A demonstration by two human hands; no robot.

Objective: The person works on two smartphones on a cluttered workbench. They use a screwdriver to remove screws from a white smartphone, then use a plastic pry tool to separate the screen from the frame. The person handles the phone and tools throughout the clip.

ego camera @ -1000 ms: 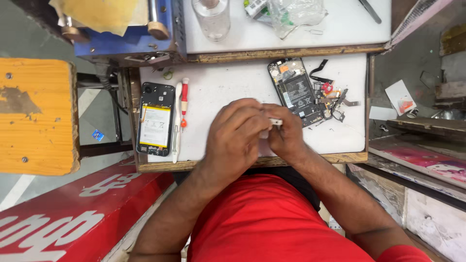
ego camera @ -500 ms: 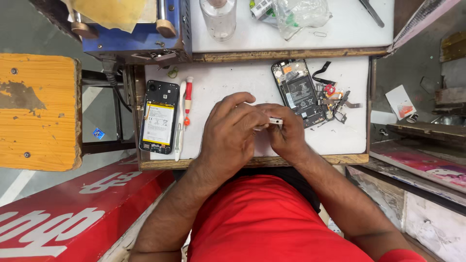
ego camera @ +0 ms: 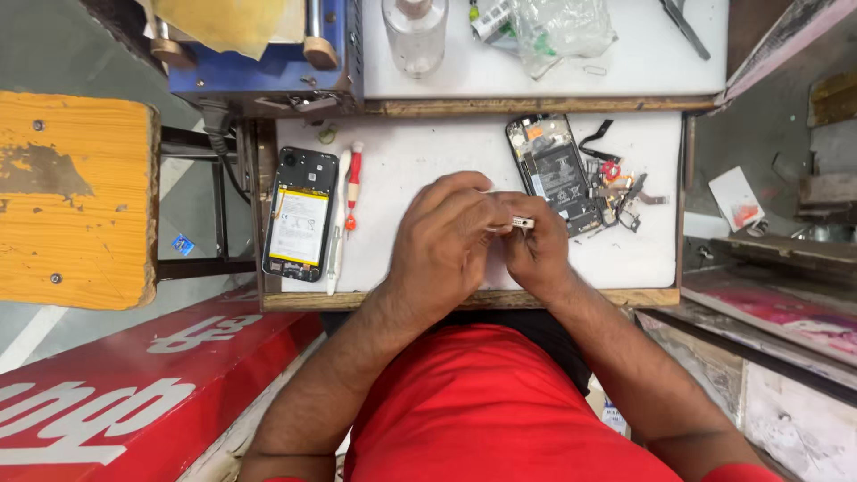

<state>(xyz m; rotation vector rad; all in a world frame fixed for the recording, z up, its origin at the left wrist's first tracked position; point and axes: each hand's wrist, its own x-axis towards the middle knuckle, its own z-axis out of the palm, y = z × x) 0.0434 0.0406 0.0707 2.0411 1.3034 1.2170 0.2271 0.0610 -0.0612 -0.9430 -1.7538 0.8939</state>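
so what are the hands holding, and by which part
Both hands, left hand and right hand, pinch a small metal part between fingertips; its end sticks out.

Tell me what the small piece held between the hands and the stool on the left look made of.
Small piece: probably metal, from its silvery glint between the left hand and right hand; too small to be sure.
Stool: wood, with worn yellow paint, a bare patch and screw heads showing.

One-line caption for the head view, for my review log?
Both hands, left hand and right hand, pinch a small metal part over a white worktop between two opened phones.
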